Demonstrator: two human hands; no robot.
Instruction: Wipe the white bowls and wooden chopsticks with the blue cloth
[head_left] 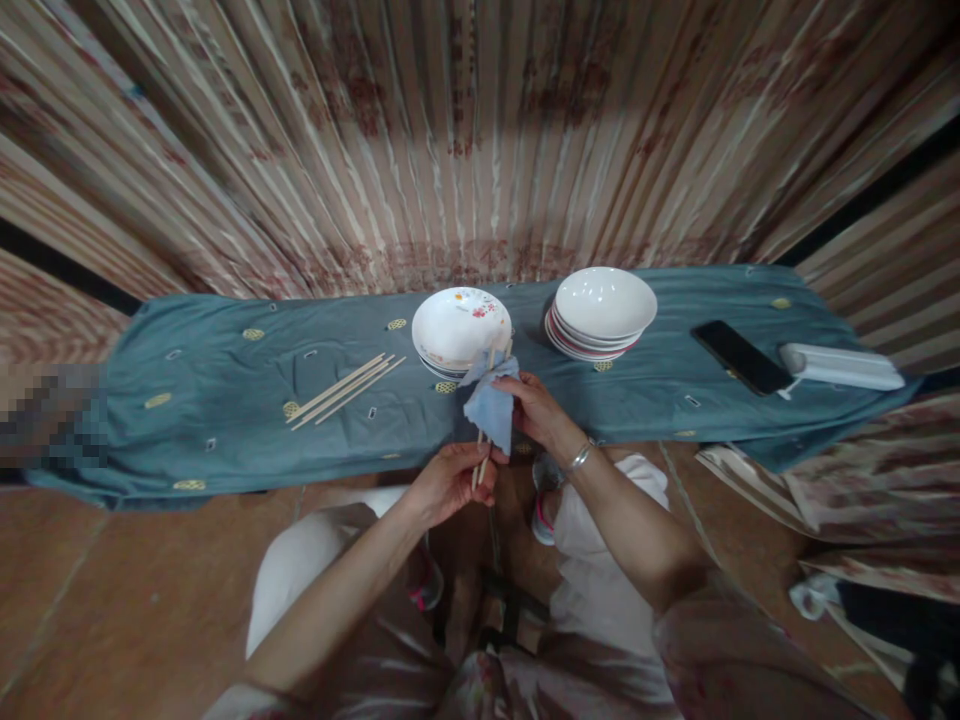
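My left hand [454, 482] is closed around the lower ends of a pair of chopsticks [481, 466], which point up and away from me. Higher up, my right hand [534, 405] pinches a light blue cloth [491, 408] folded about the same chopsticks. Their far tips stick out above the cloth, in front of a stack of white bowls with a flower pattern [459, 325]. To the left, several loose chopsticks [341, 390] lie side by side on the table. A second stack of white bowls [602, 310], some with red rims, stands beyond my right hand.
A green patterned cloth [225, 400] covers the long narrow table. Toward its right end lie a black phone [739, 355] and a white oblong object [844, 366]. Behind the table hangs a pleated curtain [450, 150]. My knees are below the near edge.
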